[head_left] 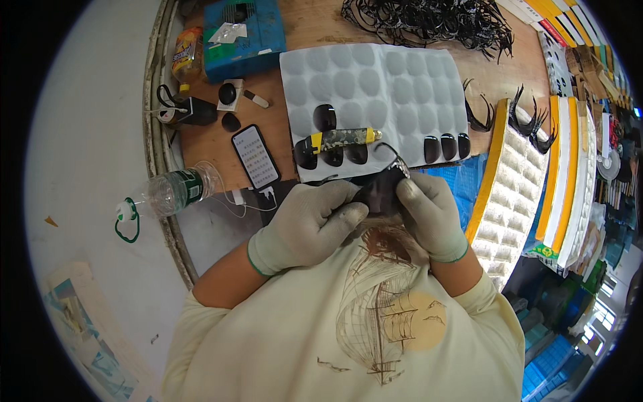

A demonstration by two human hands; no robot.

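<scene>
Both my hands wear pale grey gloves with green cuffs and meet in front of my chest. Between them is a dark sunglasses lens [379,195] with a thin black eyeglass frame [396,161], whose curved arm points up. My left hand [311,218] pinches the left side, thumb and fingers closed. My right hand [432,213] grips the right side near the frame's hinge. How lens and frame fit together is hidden by the fingers. Just beyond lies a white dimpled tray sheet [365,74]. On it rest several dark lenses [325,117] and a yellow-ended tool with a patterned body [341,139].
A tangled heap of black frames [435,23] lies at the back. On the left are a phone [255,157] with a cable, a blue box [244,40], a black block-shaped device [194,110] and a clear bottle [171,192]. A yellow-edged silver tray [512,201] stands right.
</scene>
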